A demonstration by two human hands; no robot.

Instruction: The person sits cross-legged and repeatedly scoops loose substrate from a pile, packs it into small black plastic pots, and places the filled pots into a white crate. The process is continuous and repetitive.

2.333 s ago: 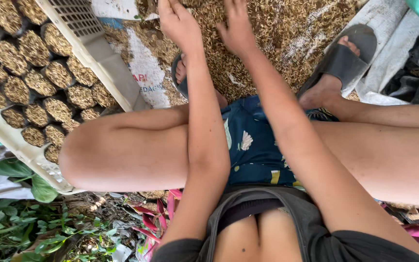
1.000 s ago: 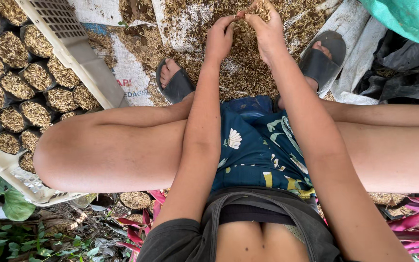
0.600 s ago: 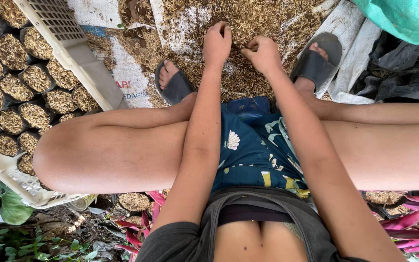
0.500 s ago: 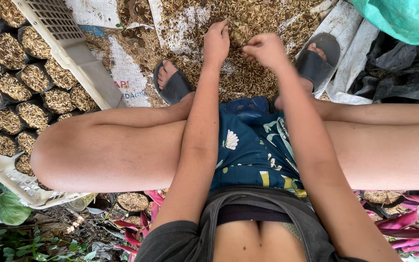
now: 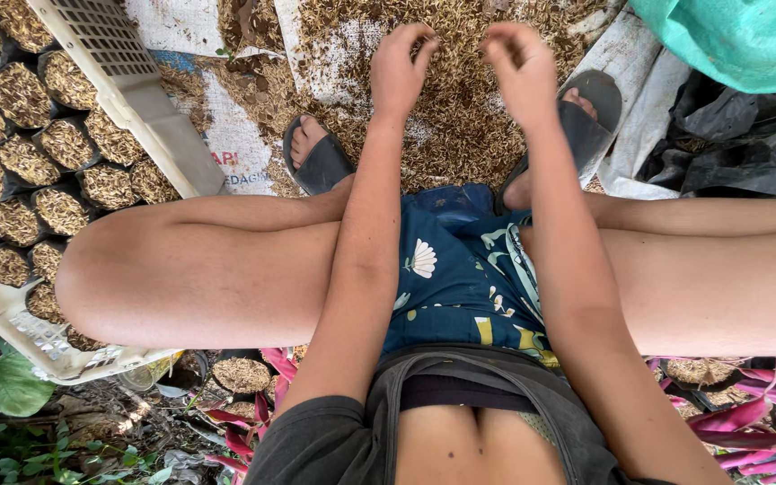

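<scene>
On ground: husk pile (image 5: 460, 135), white crate (image 5: 136, 117), sacks (image 5: 226, 144).

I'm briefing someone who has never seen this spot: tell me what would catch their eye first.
Top centre, the left hand and right hand hang with fingers curled above a spread of brown husk-like litter on white sacking. Far left, a white plastic crate holds rows of small dark bags packed with the same litter. A teal tarp fills the top right corner.

hands (image 5: 401, 72) over husk pile (image 5: 460, 135), filled crate (image 5: 136, 99)
</scene>
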